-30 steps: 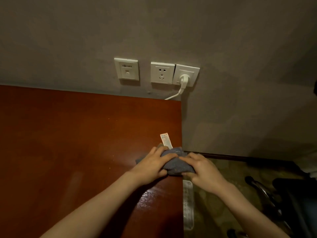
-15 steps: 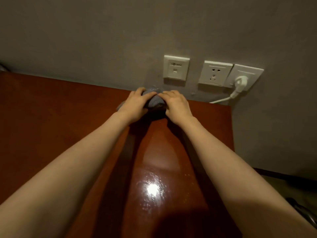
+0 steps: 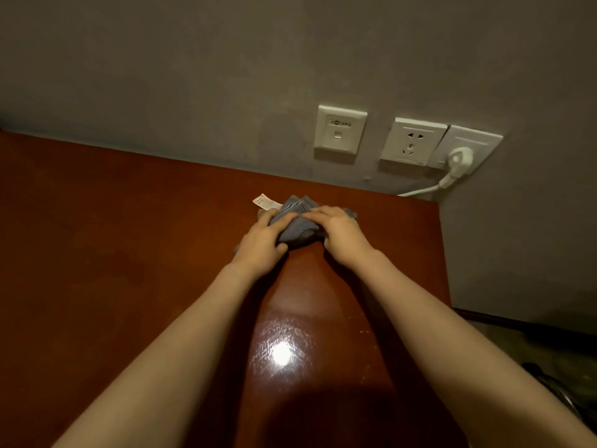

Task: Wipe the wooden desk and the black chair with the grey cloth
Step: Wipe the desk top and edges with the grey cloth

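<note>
Pulled back from the wall [image 3: 193,76], the grey cloth [image 3: 298,232] now lies short of the far edge, bunched, long axis left-right, label [image 3: 265,202] pointing far-left. I see left hand [image 3: 261,245] and right hand [image 3: 343,237] clamped over it; wooden desk [image 3: 122,253] open leftward, right edge near.

Open desk [image 3: 97,270] stretch left; wall [image 3: 226,92] blocks beyond cloth [image 3: 297,232]; plug cable [image 3: 420,190] far right.
</note>
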Tool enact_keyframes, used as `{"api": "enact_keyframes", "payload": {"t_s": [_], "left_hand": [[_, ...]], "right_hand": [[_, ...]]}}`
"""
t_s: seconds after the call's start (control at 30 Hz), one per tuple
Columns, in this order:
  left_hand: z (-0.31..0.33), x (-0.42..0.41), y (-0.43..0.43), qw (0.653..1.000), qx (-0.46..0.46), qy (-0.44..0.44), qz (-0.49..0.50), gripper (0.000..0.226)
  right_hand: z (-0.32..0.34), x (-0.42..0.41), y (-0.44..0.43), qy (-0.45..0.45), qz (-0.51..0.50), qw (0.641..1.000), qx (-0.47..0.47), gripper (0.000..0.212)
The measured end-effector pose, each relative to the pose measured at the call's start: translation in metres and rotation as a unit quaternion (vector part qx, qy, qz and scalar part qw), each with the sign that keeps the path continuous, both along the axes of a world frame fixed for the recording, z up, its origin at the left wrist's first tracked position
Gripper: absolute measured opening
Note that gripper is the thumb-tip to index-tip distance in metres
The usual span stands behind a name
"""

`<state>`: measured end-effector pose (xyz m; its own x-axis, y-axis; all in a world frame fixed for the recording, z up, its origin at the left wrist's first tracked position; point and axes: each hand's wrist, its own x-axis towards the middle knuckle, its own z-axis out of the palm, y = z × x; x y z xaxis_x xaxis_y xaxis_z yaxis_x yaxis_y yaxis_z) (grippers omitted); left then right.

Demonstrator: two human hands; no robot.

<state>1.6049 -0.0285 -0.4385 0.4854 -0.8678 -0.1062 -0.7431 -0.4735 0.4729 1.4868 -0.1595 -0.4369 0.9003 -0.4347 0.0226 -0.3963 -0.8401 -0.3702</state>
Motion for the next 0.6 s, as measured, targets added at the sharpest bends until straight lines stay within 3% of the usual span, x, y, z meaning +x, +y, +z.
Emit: {"api": "enact_keyframes", "payload": {"t_s": [0.23, 0.6], "left_hand": [[0.001, -0.066, 0.043, 0.998, 0.016, 0.043, -0.039, 0.071], [0.019, -0.165, 0.099, 0.992, 0.058, 0.041, -0.107, 0.066]], "right_hand": [[0.006, -0.078, 0.044, 0.018, -0.006, 0.999, 0.028, 0.058], [0.021, -0.184, 0.092, 0.059, 0.023, 0.997, 0.054, 0.062]]}}
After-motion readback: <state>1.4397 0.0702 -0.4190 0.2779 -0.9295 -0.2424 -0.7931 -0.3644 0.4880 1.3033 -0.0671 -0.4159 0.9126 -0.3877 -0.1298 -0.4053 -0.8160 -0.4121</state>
